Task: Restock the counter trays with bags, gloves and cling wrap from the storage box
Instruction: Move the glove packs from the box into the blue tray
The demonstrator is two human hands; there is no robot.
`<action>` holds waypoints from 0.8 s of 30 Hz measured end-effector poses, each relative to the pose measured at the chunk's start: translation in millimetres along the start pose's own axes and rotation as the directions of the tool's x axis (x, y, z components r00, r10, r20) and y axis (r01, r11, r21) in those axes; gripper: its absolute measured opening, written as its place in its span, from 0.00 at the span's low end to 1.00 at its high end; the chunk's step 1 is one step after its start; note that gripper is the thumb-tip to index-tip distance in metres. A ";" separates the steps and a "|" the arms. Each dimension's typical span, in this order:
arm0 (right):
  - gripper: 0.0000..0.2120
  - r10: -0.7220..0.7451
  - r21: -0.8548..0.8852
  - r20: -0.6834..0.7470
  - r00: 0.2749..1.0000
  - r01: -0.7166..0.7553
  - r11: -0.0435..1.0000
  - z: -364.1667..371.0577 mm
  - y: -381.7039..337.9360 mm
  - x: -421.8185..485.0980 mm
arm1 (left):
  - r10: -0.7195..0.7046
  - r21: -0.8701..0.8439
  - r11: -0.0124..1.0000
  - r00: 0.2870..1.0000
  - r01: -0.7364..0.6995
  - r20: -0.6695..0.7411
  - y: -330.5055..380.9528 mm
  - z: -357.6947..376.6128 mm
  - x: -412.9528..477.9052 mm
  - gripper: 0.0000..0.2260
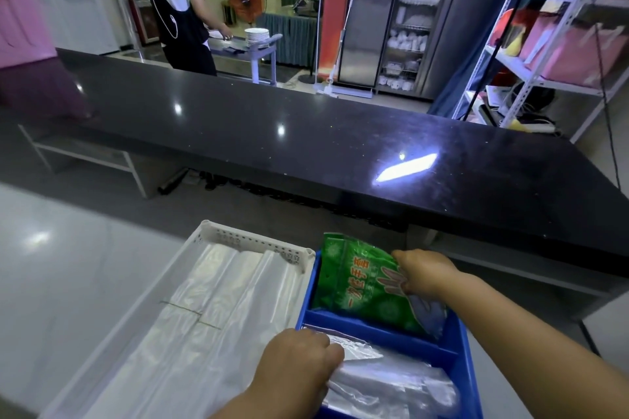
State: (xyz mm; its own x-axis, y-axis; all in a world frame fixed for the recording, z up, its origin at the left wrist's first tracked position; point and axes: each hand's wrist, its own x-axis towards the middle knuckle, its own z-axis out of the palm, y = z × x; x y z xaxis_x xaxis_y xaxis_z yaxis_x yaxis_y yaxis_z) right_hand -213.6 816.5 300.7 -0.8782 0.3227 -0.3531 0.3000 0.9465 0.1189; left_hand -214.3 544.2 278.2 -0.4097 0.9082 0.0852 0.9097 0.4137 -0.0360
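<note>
A blue divided tray (457, 333) sits in front of me on the white counter. In its far compartment a green printed pack of gloves (354, 279) leans upright, and my right hand (425, 274) pinches its right edge. The near compartment holds clear plastic packs (391, 381). My left hand (296, 367) grips the left end of those clear packs with fingers curled. Left of the blue tray stands a white perforated tray (258, 241) filled with stacks of clear bags (218, 303).
A long black countertop (306, 133) runs across behind the trays. A pink bin (23, 17) stands at far left. Beyond the counter a person in a black apron works at a cart with plates (257, 37). Metal shelving (544, 44) stands at right.
</note>
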 end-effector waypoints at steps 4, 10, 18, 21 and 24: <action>0.27 -0.025 -0.067 -0.133 0.991 0.016 0.998 -2.6 -5.2 -12.5 | -0.023 0.009 1.000 1.000 0.023 0.015 -0.4 -1.1 8.3 0.17; 0.18 -0.133 0.198 -0.557 0.820 0.287 0.937 -9.1 -27.3 -58.7 | -0.170 -0.155 0.971 0.981 0.183 0.096 -13.2 1.3 40.0 0.09; 0.26 -0.300 -0.125 -0.451 0.841 0.273 0.954 13.6 -28.2 -81.0 | -0.173 -0.204 0.964 0.985 0.174 0.021 -3.9 0.9 99.5 0.09; 0.24 -0.208 -0.068 -0.498 0.842 0.202 0.977 23.2 -22.2 -73.2 | -0.129 -0.178 0.974 0.989 0.140 0.073 -12.1 9.5 106.6 0.08; 0.22 -0.113 -0.021 -0.420 0.900 0.115 0.993 36.1 -15.1 -69.8 | -0.118 -0.152 0.979 0.986 0.135 0.117 -31.5 17.2 103.2 0.10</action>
State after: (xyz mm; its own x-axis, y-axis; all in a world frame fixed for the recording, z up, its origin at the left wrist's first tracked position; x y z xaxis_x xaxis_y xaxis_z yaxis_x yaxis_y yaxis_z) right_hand -143.3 779.6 290.1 -0.9812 0.1839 0.0584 0.1889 0.9772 0.0968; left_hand -286.5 626.0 271.0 -0.5189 0.8544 -0.0280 0.8458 0.5179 0.1280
